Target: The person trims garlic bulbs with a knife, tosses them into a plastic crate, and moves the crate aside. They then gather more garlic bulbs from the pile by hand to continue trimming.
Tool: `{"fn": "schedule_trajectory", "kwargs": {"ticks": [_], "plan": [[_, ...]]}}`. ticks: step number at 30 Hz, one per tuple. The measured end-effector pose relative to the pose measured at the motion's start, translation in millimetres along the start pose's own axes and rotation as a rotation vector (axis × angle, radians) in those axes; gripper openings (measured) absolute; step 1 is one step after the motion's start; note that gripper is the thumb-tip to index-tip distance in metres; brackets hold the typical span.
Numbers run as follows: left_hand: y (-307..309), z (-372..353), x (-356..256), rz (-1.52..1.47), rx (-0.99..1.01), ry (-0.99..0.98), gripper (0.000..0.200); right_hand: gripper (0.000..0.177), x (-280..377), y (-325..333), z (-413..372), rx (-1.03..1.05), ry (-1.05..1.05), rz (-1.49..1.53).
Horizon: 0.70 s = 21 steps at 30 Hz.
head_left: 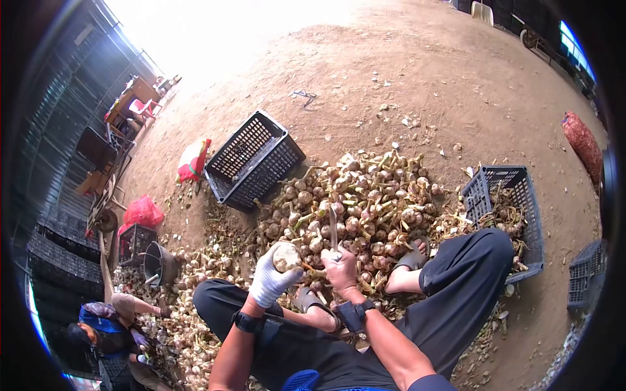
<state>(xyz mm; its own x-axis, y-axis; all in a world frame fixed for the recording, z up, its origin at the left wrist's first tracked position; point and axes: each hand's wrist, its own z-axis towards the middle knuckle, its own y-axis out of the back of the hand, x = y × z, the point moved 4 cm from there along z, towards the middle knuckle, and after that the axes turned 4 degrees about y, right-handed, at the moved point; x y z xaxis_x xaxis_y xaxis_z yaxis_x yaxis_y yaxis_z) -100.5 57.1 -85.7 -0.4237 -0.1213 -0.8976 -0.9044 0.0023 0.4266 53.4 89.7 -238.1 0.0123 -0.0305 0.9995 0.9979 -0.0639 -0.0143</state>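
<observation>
My left hand point(272, 279), in a white glove, is closed around a garlic bulb point(287, 257) whose pale side faces up. Bare and close beside it, my right hand point(340, 269) grips a knife point(334, 228) with its blade pointing away from me. The blade is apart from the bulb. Beyond both hands lies a large heap of garlic point(365, 202), many bulbs with stalks still on. My sandalled feet rest at the near edge of this heap.
A black plastic crate point(254, 159) stands beyond the heap to the left. Another crate point(538, 228) with stalks and trimmings is by my right knee. A bucket point(160, 264) and a pink bag point(141, 214) are at left. A co-worker point(107, 332) sits at lower left beside more garlic point(199, 326).
</observation>
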Motion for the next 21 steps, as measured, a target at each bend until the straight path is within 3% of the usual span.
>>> {"fn": "schedule_trajectory", "kwargs": {"ticks": [2,4,6,7,12,16,18,21], "plan": [[-5,2,1,-0.373,0.017,0.097,0.052,0.018,22,-20,-18,0.180,-0.445,0.577],[-9,3,-7,-0.353,0.002,0.014,0.054,0.024,38,-30,-26,0.396,-0.499,0.890],[-9,4,-11,-0.549,0.042,-0.037,0.047,0.023,50,-35,-31,0.388,-0.632,1.073],[-10,5,-15,-0.719,0.079,-0.104,0.046,0.023,57,-34,-27,0.394,-0.632,1.072],[9,3,-16,-0.818,0.022,-0.054,0.054,0.015,69,-22,-12,0.412,-0.539,1.008],[15,2,-7,-0.817,-0.003,-0.027,0.046,0.012,75,-27,-13,0.398,-0.499,0.963],[24,3,5,-0.675,-0.009,-0.024,0.038,0.010,72,-22,-7,0.287,-0.492,0.904],[25,3,22,-0.051,-0.086,0.070,0.035,0.008,66,-21,-1,0.251,-0.457,0.890]]}}
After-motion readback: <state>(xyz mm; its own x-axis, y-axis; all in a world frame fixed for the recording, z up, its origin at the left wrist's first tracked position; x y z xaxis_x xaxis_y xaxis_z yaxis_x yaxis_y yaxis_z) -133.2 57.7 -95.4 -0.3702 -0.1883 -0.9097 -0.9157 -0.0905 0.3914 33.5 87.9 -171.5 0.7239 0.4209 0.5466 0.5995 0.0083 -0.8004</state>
